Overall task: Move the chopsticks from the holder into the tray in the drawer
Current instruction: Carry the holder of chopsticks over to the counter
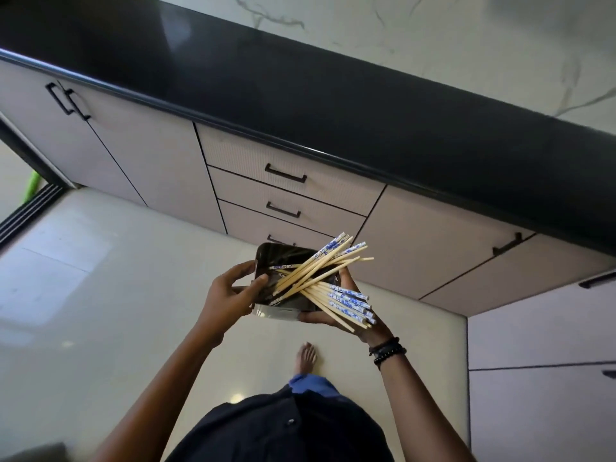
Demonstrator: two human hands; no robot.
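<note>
Blue-patterned bamboo chopsticks (320, 278), splayed crosswise

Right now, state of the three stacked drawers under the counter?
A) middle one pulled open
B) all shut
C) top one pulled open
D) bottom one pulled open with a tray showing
B: the top drawer, the middle drawer and the bottom drawer all sit flush with the cabinet front, while both hands hold the holder of chopsticks in front of them.
</note>
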